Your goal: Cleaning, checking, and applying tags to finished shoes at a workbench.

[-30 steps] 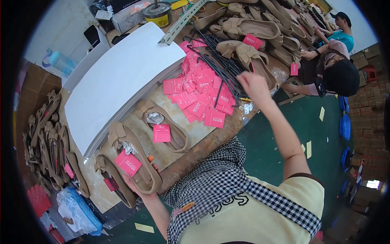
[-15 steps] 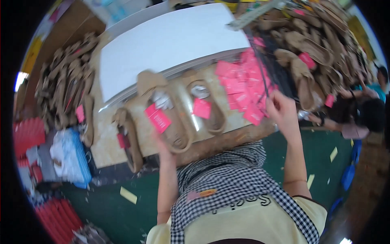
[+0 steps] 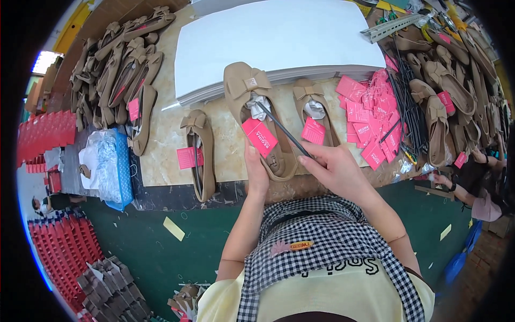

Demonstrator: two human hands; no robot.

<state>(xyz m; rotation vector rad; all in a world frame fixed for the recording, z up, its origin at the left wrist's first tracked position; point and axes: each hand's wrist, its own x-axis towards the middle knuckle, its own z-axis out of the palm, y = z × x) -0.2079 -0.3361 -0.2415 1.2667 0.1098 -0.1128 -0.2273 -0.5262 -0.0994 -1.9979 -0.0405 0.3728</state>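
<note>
Head view, and from where I stand the left hand is gripping a beige shoe along its left side, part of the fingers tucked out of sight behind it. The shoe is over the near edge of the table, its bow toward the far side. The right hand has thumb and fingers closed on the near end of a black rod, which slants into the shoe, its far end by a crumpled wad of paper. A pink tag lies across the opening.

Another bowed shoe is just right of it with its own tag, and a third is on the left. To the right I see a spread of pink tags beside a bundle of black rods; behind, a stack of white sheets. Heaped shoes fill the table's left end
</note>
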